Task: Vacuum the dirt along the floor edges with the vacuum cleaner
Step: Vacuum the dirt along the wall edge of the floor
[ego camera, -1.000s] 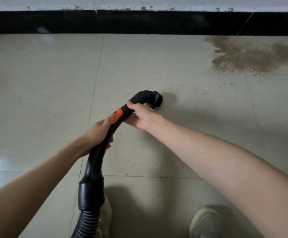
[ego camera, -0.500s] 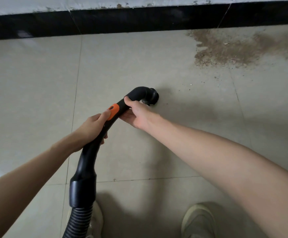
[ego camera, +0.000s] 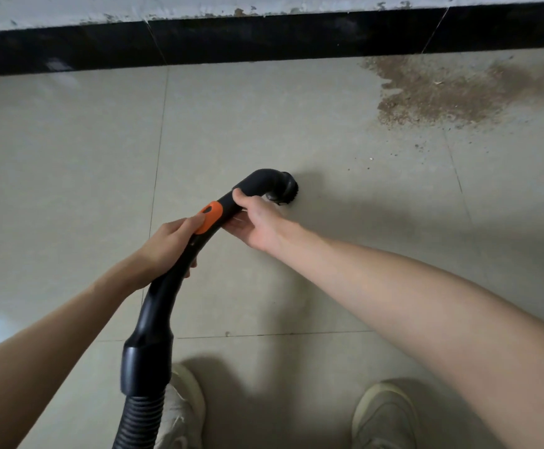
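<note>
both hands hold the black curved handle tube (ego camera: 180, 273) of the vacuum cleaner over a pale tiled floor (ego camera: 69, 176). the left hand (ego camera: 167, 244) is wrapped round the middle of the tube, its grip closed tight, with the thumb lying against the orange slider (ego camera: 210, 215). the right hand (ego camera: 257, 225) takes the tube just beyond that slider, thumb on top and fingers curled loosely underneath, so its grip is closed on the tube too, though less firmly. past the right hand the tube bends down to a small round brush nozzle (ego camera: 285, 189), which is at or just above the floor; i cannot tell if it touches. at the near end the tube widens into a collar and joins a ribbed black hose (ego camera: 137, 422) that runs off the near edge. the dirt (ego camera: 452, 95), a brown gritty patch, lies at far right against the black skirting (ego camera: 264, 37), well apart from the nozzle, with a few loose specks between them. two pale shoes (ego camera: 384, 416) stand at the near edge.
</note>
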Demonstrator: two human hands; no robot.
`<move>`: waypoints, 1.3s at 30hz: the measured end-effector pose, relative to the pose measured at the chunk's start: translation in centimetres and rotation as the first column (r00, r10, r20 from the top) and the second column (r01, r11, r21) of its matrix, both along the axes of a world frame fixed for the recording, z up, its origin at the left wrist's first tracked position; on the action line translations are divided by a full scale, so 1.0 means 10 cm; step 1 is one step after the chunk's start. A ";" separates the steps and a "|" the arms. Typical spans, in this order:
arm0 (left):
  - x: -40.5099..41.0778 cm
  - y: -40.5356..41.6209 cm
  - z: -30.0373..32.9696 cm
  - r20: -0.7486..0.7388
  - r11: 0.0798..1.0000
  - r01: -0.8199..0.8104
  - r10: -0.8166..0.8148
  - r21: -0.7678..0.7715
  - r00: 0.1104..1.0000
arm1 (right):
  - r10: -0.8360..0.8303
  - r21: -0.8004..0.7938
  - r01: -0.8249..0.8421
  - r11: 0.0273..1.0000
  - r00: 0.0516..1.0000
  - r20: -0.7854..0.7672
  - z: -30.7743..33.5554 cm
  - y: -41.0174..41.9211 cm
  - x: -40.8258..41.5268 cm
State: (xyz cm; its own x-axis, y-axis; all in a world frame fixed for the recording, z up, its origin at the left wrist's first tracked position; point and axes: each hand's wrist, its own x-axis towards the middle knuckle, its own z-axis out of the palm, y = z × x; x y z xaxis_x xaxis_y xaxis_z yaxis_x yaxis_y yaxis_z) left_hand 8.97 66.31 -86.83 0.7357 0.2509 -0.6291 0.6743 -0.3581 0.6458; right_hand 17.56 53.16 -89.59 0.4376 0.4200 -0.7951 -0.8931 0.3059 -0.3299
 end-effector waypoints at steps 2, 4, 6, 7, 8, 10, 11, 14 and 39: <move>-0.13 0.14 -0.01 -0.027 0.999 -0.034 0.034 -0.020 0.999 | 0.012 -0.005 -0.012 1.000 1.000 -0.023 -0.01 0.12 -0.12; -0.24 0.21 -0.03 -0.053 0.998 -0.050 0.048 -0.044 0.997 | 0.026 -0.014 -0.026 1.000 0.999 -0.042 -0.03 0.17 -0.22; -0.28 0.17 -0.08 -0.057 0.999 -0.024 0.022 -0.049 0.998 | 0.030 -0.023 -0.031 0.999 0.998 -0.047 -0.04 0.10 -0.26; -0.27 0.12 -0.11 -0.045 0.999 0.002 -0.004 -0.038 0.999 | 0.027 -0.025 -0.028 0.999 0.999 -0.043 -0.05 0.04 -0.25; -0.23 0.06 -0.14 -0.024 0.999 0.032 -0.032 -0.023 0.999 | 0.023 -0.027 -0.024 0.999 0.999 -0.035 -0.05 -0.04 -0.21; -0.10 -0.07 -0.18 0.025 0.997 0.082 -0.082 0.006 0.996 | 0.008 -0.032 -0.008 0.999 1.000 -0.009 -0.03 -0.19 -0.11; -0.02 -0.13 -0.19 0.045 0.995 0.098 -0.099 0.018 0.994 | -0.003 -0.037 0.004 0.999 1.000 0.006 -0.01 -0.26 -0.04; 0.23 -0.25 -0.19 0.063 0.988 0.149 -0.151 0.035 0.987 | -0.047 -0.070 0.050 0.996 0.998 0.047 0.02 -0.39 0.13; 2.13 -0.34 0.89 0.433 0.975 -0.024 0.121 -0.222 0.893 | 0.480 -0.178 -0.470 0.865 0.669 0.568 0.78 -0.24 0.34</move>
State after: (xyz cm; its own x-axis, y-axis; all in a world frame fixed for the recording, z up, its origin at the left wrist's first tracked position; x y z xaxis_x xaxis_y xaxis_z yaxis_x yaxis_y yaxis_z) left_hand 30.25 62.87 -77.97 0.9334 0.2150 -0.2872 0.3215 -0.1460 0.9356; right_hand 20.92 50.79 -81.82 0.5534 0.6907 -0.4654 -0.5506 -0.1158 -0.8267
